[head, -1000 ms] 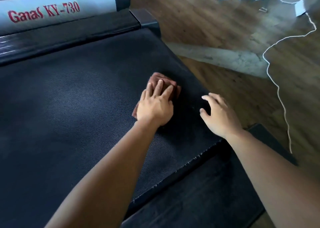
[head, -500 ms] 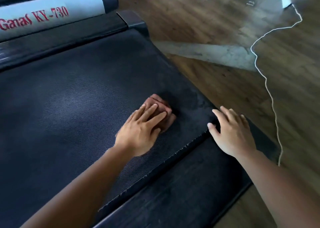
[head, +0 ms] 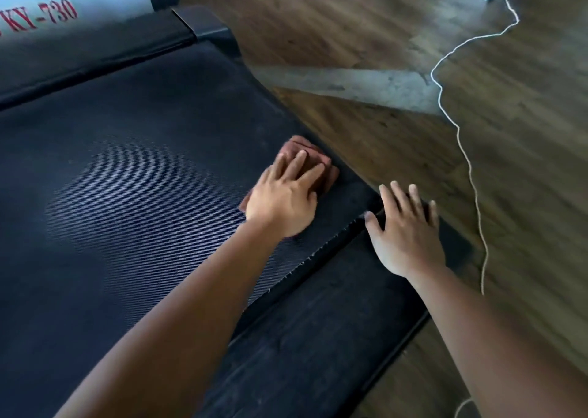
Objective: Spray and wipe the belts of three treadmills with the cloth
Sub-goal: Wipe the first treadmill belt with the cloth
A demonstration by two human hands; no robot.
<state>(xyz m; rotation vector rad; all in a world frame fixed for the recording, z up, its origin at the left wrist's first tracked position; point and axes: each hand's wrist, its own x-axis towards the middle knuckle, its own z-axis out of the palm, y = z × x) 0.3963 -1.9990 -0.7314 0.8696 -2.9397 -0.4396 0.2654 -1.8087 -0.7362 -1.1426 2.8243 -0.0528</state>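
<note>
The folded reddish-brown cloth [head: 313, 160] has slid outward since a moment ago. It now sits at the edge of the black ribbed treadmill belt [head: 127, 195] nearest the floor, pressed under the left hand [head: 283, 201], fingers straight and flat. That hand hides much of it. The right hand [head: 405, 230] lies spread on the black frame strip [head: 318, 338]. Beyond is brown wooden floor [head: 350, 36], crossed by a thin white cord [head: 471, 169].
</note>
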